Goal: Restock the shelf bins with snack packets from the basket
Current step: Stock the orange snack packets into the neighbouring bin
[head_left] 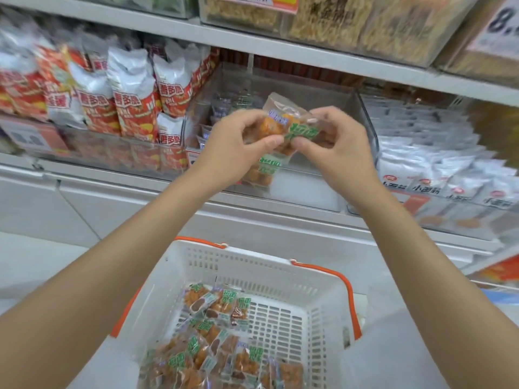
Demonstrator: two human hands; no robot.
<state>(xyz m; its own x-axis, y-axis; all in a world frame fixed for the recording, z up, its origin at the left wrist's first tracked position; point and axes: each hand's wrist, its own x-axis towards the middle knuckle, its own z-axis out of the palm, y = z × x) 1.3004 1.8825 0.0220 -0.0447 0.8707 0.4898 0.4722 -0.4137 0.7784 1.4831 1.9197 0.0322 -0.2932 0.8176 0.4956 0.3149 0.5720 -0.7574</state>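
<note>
Both my hands are raised in front of a clear shelf bin. My left hand and my right hand together pinch a bunch of small clear snack packets with green labels and orange contents. One packet hangs below my hands. Inside the bin, a few blue-labelled packets lie at its back left. Below, a white basket with orange handles holds several more of the same snack packets.
Red and white chip bags fill the bin on the left. White packets fill the bin on the right. An upper shelf carries clear boxes of noodle-like snacks. The basket rests on a white ledge below the shelves.
</note>
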